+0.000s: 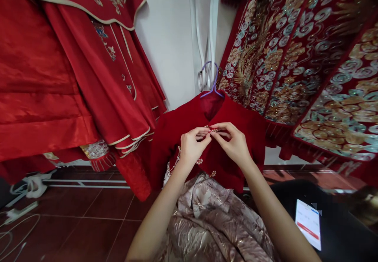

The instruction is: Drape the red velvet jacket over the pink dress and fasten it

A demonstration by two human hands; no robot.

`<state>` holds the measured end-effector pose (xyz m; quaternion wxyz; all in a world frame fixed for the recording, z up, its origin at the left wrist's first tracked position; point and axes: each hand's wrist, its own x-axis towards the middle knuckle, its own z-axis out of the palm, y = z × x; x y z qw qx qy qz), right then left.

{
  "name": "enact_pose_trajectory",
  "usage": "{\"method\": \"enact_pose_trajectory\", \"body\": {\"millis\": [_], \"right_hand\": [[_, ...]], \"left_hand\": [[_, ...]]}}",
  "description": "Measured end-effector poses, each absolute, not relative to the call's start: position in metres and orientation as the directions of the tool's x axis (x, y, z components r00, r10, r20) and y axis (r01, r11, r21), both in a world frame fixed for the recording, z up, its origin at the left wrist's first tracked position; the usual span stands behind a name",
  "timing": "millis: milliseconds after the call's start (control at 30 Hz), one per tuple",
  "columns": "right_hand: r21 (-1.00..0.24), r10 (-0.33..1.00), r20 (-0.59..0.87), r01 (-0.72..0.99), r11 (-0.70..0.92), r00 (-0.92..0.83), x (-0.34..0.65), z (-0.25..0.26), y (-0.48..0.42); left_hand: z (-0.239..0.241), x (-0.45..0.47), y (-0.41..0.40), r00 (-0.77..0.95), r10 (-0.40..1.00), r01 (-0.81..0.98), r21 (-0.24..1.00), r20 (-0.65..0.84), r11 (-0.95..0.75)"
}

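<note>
A dark red jacket (174,124) hangs in front of me on a purple hanger (213,90). My left hand (193,145) and my right hand (232,142) meet at its front, just below the collar opening. Both pinch a small beaded button fastening (213,130) between thumb and fingertips; whether it is done up I cannot tell. Further beaded fastenings (199,161) sit lower on the jacket front. A shiny mauve-silver fabric (206,214) lies below the jacket, between my forearms.
Red gowns with pale trim (97,65) hang at the left. Heavily embroidered red garments (283,57) hang at the right. A lit phone (308,224) lies on a black surface (336,230). White cables (23,230) and a power strip (22,211) are on the tiled floor (97,203).
</note>
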<state>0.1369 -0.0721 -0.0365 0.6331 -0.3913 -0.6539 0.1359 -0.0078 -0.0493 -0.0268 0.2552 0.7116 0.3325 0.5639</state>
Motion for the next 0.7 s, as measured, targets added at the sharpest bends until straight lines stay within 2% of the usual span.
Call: {"method": "enact_pose_trajectory", "body": {"millis": [167,400,500,600,700], "right_hand": [[-0.717,0.703,0.694,0.249,0.651,0.159,0.139,-0.039,-0.064],[-0.719,0.729,0.682,0.236,0.654,0.059,0.145,-0.04,-0.058],[-0.736,0.733,0.675,0.146,0.661,0.082,0.139,-0.047,-0.058],[-0.761,0.748,0.646,0.051,0.647,0.152,0.127,-0.067,-0.069],[-0.787,0.78,0.617,0.115,0.606,0.104,0.118,-0.096,-0.091]], "left_hand": [[-0.026,-0.009,-0.047,0.186,0.746,0.155,0.73,0.639,-0.665],[-0.035,-0.008,-0.041,0.232,0.759,0.062,0.769,0.609,-0.636],[-0.046,-0.002,-0.042,0.217,0.816,-0.113,0.844,0.536,-0.525],[-0.066,0.007,-0.052,0.156,0.907,-0.347,0.882,0.39,-0.32],[-0.088,0.012,-0.066,0.114,0.963,-0.5,0.851,0.246,-0.159]]}}
